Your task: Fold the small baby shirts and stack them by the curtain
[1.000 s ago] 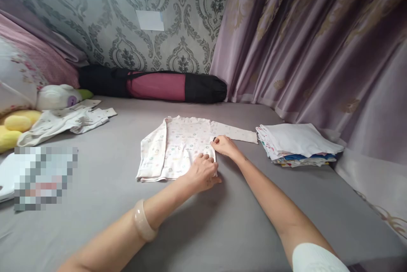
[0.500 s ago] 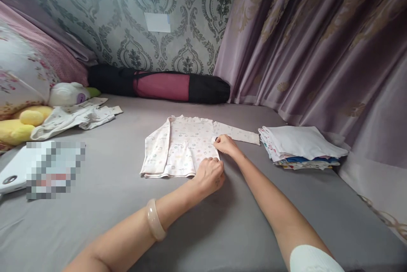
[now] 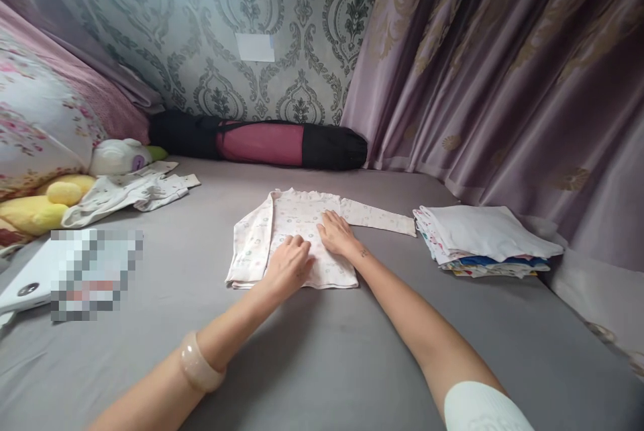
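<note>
A small long-sleeved shirt (image 3: 254, 243), pale with a fine print, lies flat in the middle of the grey sheet. Its left side is folded inward, with that sleeve running down along the body; the other sleeve (image 3: 380, 217) stretches out to the right. My right hand (image 3: 337, 235) rests on the shirt's right half, fingers laid out flat over the fabric. Beside it, my left hand (image 3: 292, 262) is over the lower middle of the shirt, fingers loosely bent and holding no cloth that I can see.
Folded clothes (image 3: 488, 236) are stacked at the right, by the curtain (image 3: 433, 82). A long black and maroon bag (image 3: 259, 144) lies along the wall. At left are another printed garment (image 3: 133, 193), plush toys (image 3: 118, 157) and a white device (image 3: 30, 280), partly blurred out.
Both hands have let go of the shirt's right edge and moved left onto its body. My right hand has flattened out; the lower right corner of the shirt now shows.
</note>
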`<state>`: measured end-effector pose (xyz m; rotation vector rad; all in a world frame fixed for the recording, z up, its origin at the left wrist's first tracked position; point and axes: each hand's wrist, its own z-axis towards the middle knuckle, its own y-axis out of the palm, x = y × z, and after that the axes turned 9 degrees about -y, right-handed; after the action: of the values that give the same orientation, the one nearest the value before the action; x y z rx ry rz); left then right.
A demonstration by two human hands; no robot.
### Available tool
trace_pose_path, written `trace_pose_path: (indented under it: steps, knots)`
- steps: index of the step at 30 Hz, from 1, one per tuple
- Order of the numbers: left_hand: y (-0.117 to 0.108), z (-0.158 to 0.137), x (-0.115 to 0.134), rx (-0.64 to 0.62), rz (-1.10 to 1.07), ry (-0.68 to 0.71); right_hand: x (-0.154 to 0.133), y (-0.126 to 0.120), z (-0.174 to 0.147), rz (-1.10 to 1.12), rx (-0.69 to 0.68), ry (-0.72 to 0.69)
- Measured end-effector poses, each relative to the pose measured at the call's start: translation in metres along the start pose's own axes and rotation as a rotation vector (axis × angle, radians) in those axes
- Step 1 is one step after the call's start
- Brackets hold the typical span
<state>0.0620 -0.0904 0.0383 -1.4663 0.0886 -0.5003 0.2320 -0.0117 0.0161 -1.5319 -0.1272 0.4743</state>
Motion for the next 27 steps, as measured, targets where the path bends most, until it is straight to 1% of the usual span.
trace_pose_path:
  steps: [4,8,13,17,21,24,27]
  knots:
    - [-0.007,-0.009,-0.042,0.031,0.068,-0.112,-0.005,0.013,0.023,0.071,-0.076,0.057]
    - [-0.009,-0.023,-0.068,0.031,0.092,-0.174,-0.005,0.017,0.044,0.060,-0.059,0.108]
    - [-0.008,-0.033,-0.082,0.013,0.029,-0.182,-0.002,0.021,0.064,0.018,-0.022,0.164]
    - [-0.014,-0.037,-0.086,-0.046,-0.041,-0.139,0.000,0.025,0.074,-0.017,-0.013,0.188]
    - [-0.021,-0.039,-0.092,-0.105,-0.099,-0.096,-0.001,0.026,0.079,-0.048,0.028,0.198]
    - [-0.024,-0.043,-0.101,-0.131,-0.160,-0.046,-0.003,0.024,0.080,-0.062,0.057,0.201]
    - [-0.024,-0.049,-0.112,-0.158,-0.218,-0.019,-0.004,0.019,0.080,-0.038,0.016,0.220]
